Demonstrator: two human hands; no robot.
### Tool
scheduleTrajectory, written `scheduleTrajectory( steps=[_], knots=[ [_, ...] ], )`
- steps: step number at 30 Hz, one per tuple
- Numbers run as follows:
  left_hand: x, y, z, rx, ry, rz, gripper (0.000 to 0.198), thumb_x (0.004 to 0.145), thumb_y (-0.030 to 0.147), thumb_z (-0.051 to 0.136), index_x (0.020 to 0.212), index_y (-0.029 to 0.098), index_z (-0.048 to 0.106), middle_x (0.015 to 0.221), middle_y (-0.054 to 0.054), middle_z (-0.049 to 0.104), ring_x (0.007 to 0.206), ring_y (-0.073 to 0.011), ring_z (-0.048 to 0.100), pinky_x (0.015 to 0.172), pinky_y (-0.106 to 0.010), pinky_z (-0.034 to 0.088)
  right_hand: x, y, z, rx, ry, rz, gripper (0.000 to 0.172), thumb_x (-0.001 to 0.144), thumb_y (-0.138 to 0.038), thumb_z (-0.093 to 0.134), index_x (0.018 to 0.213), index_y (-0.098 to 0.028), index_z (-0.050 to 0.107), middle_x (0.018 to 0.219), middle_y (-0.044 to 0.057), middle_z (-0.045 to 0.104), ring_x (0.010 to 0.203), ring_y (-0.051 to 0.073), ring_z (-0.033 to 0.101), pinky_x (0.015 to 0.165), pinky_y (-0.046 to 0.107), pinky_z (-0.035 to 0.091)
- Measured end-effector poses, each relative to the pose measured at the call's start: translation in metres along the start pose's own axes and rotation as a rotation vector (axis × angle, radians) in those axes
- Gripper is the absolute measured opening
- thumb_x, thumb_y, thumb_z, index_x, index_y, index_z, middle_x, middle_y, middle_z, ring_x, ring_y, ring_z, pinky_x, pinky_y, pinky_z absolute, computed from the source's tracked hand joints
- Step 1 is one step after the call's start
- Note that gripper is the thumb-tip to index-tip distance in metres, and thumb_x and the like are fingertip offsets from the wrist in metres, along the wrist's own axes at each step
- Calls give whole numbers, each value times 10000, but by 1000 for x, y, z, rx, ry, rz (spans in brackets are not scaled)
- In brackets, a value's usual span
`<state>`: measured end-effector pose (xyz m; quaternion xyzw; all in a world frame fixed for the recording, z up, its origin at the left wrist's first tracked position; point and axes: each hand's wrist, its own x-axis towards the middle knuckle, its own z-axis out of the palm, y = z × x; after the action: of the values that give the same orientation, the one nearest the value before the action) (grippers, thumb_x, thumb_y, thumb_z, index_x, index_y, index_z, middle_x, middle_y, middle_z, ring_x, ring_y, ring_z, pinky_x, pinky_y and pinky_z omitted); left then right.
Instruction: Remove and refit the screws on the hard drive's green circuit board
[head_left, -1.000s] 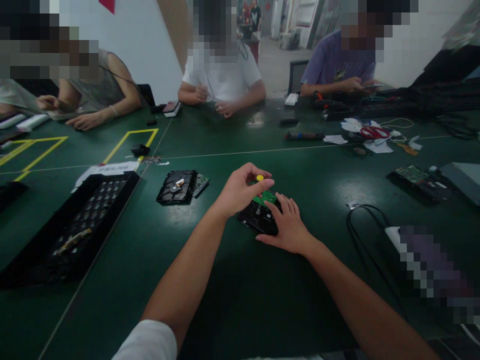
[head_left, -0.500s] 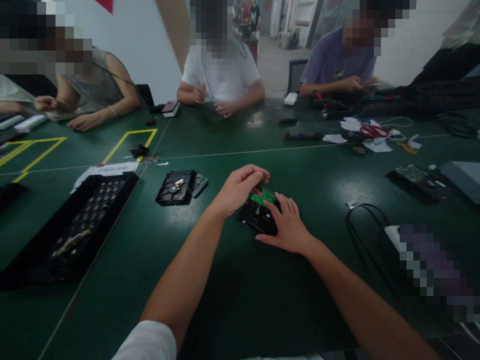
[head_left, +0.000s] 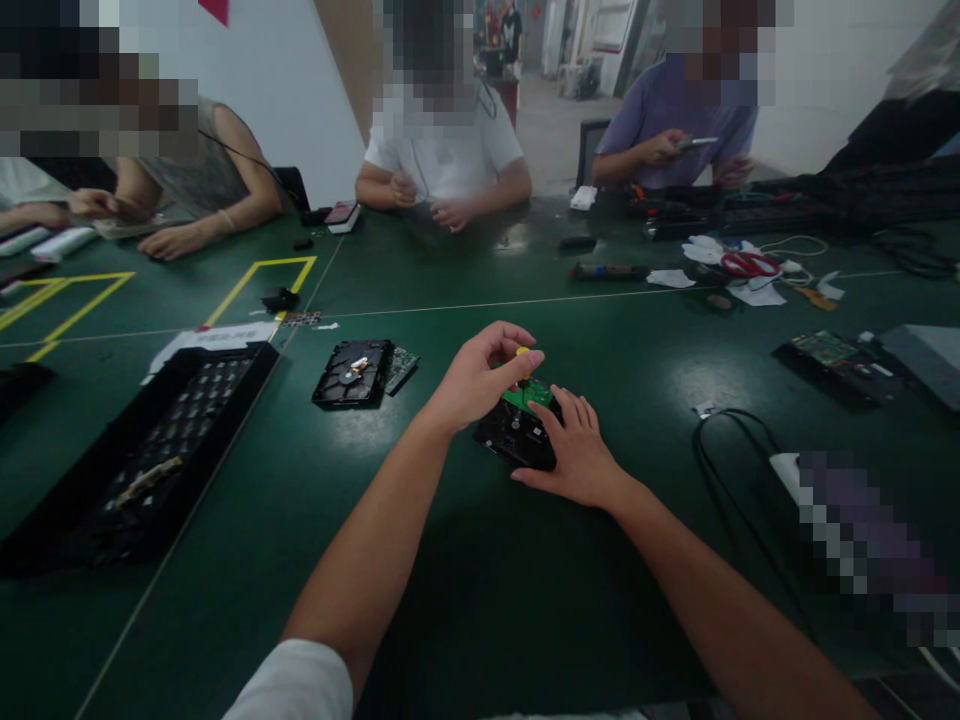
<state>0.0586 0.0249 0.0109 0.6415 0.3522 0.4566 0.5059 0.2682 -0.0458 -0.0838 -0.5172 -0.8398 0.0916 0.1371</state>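
A black hard drive (head_left: 510, 428) with a green circuit board (head_left: 517, 397) lies on the table in front of me. My left hand (head_left: 491, 375) is closed on a small screwdriver (head_left: 523, 353) with a yellow top, held upright over the green board. Most of its handle is hidden by my fingers. My right hand (head_left: 574, 445) grips the drive from its right side, thumb at the near edge and fingers along the far right edge. To the left lies another hard drive (head_left: 352, 374), with a loose circuit board (head_left: 402, 370) beside it.
A long black tray (head_left: 225, 420) with small metal parts stands at the left. On the right are a drive with exposed board (head_left: 836, 365), a grey box (head_left: 930, 360) and a black cable (head_left: 701, 450). Gloves, papers and tools lie farther back. Several people sit across the table.
My left fingers have shifted around the screwdriver, and its yellow top now shows. My right hand and the drive stay put. The person in purple has raised a flat object.
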Motion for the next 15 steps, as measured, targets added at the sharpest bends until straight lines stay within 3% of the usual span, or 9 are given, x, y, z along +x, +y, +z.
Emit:
scheduleTrajectory(
  steps=[2,6,15],
  knots=[
    [0,1,0,14,-36,16,300,969,415,751,1169,195,713,895,-13,666,764,-126,633,649,-228,534,0,0,0,4,-1,-1,1104,808,-892,620,1631,-185,414,1742,235,242,1622,489,192,1304,692,151],
    [-1,3,2,39,-76,18,268,994,433,710,1079,186,768,978,-43,688,809,-132,638,667,-227,549,0,0,0,-1,-14,-2,1117,810,-900,609,1636,-176,406,1738,246,238,1628,486,179,1309,682,144],
    [0,1,3,-9,-44,-12,255,974,417,731,998,166,695,940,-44,718,725,-118,649,663,-241,553,1,-1,-1,-20,-25,3,1123,805,-903,610,1636,-175,403,1729,251,247,1630,471,187,1314,669,143]
  ],
)
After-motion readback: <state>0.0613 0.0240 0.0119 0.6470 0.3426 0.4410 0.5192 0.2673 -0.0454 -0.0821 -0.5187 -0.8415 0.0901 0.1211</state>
